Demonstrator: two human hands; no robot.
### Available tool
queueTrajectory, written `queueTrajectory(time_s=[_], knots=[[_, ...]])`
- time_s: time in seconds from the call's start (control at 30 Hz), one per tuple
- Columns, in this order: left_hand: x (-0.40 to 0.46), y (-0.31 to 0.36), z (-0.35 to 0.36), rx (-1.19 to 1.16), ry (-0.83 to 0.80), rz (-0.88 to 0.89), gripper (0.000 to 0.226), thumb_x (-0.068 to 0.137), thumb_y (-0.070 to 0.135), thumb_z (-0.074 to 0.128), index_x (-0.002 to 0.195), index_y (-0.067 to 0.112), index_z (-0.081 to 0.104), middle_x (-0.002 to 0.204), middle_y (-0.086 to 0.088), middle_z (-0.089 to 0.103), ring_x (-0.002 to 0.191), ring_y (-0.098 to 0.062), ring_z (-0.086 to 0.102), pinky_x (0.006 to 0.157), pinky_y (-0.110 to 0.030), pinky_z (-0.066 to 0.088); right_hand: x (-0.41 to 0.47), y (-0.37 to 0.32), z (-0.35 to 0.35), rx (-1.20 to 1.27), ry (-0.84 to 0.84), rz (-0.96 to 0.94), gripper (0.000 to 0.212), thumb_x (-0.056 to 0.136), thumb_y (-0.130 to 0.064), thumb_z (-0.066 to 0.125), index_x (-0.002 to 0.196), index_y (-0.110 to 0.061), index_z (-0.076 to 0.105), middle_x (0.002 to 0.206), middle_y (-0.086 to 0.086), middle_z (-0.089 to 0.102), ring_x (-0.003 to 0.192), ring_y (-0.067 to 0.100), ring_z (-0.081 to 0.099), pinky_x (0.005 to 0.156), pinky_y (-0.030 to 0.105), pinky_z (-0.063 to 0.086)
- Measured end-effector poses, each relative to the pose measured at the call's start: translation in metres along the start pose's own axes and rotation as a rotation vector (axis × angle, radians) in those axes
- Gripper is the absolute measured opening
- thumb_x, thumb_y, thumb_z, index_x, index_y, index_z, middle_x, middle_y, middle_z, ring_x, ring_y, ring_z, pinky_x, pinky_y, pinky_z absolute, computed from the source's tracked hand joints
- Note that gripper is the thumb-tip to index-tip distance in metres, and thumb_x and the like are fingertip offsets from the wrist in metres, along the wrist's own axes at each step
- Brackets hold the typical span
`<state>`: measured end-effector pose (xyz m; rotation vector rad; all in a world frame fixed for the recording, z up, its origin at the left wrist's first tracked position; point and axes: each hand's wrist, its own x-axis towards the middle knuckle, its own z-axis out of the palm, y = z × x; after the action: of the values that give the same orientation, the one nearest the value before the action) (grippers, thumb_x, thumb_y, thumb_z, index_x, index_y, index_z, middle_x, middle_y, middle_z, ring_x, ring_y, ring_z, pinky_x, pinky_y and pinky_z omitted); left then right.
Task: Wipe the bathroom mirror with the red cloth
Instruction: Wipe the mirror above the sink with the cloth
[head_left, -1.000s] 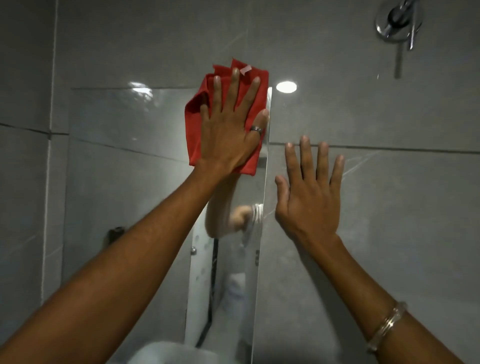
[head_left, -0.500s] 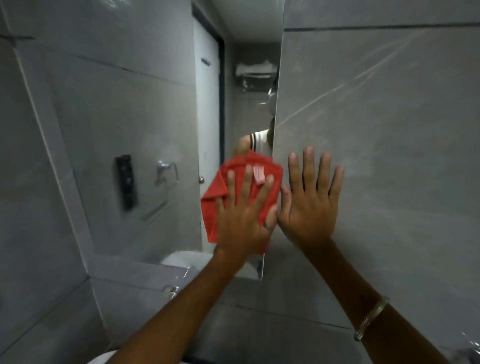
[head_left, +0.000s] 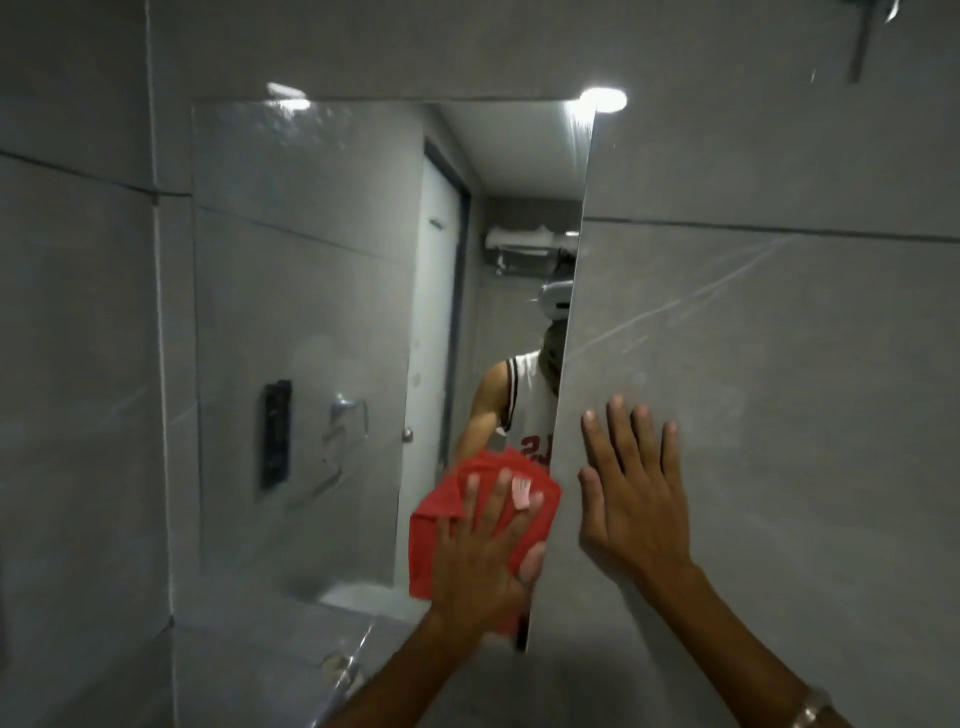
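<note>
The frameless mirror (head_left: 322, 322) hangs on the grey tiled wall and fills the middle left of the head view. A red cloth (head_left: 439, 530) with a small pale tag lies flat against its lower right corner. My left hand (head_left: 480, 566) presses on the cloth with fingers spread. My right hand (head_left: 631, 499) rests flat and bare on the grey tile just right of the mirror's edge, fingers apart, with a bracelet at the wrist. The mirror reflects a person in a white sleeveless top, a white door and a towel ring.
Grey wall tiles (head_left: 779, 338) surround the mirror. A chrome shower fitting (head_left: 865, 36) sticks out at the top right. A chrome tap (head_left: 343, 670) shows below the mirror, on a grey ledge. A ceiling light (head_left: 602, 98) glares at the mirror's top right corner.
My left hand has swept the cloth from the mirror's top right corner down to its lower right corner. My right hand has stayed flat on the tile.
</note>
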<state>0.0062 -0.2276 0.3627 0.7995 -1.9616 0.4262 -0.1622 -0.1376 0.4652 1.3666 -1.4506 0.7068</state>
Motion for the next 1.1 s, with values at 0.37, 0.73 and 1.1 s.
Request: queueTrajectory(time_s=[0.37, 0.73, 1.1], knots=[[0.327, -0.007, -0.167, 0.025, 0.217, 0.158, 0.074, 0.106, 0.061, 0.029, 0.166, 0.028, 0.001, 0.175, -0.004, -0.012, 0.160, -0.029, -0.016, 0.125, -0.065, 0.000, 0.194, -0.006, -0.039, -0.015, 0.227, 0.304, 0.066, 0.109, -0.042, 0.022, 0.168, -0.018, 0.008, 0.175, 0.014, 0.001, 0.162, 0.033, 0.000, 0.130, 0.060, 0.004], [0.348, -0.116, -0.213, 0.296, 0.162, 0.489, 0.071, 0.105, 0.062, 0.030, 0.165, 0.033, 0.007, 0.176, 0.001, 0.000, 0.162, -0.023, -0.008, 0.129, -0.054, 0.002, 0.190, 0.000, -0.032, -0.035, 0.239, 0.242, 0.072, 0.106, -0.050, 0.012, 0.167, -0.014, 0.006, 0.175, 0.015, -0.005, 0.162, 0.034, -0.005, 0.129, 0.062, 0.004], [0.315, -0.280, -0.239, -0.075, 0.427, -0.157, 0.069, 0.104, 0.061, 0.032, 0.165, 0.031, 0.018, 0.175, 0.004, 0.011, 0.162, -0.020, 0.004, 0.130, -0.052, 0.010, 0.191, 0.001, -0.026, -0.036, 0.250, 0.243, 0.074, 0.105, -0.048, 0.021, 0.167, -0.013, 0.001, 0.175, 0.016, -0.009, 0.162, 0.035, -0.006, 0.129, 0.062, 0.004]])
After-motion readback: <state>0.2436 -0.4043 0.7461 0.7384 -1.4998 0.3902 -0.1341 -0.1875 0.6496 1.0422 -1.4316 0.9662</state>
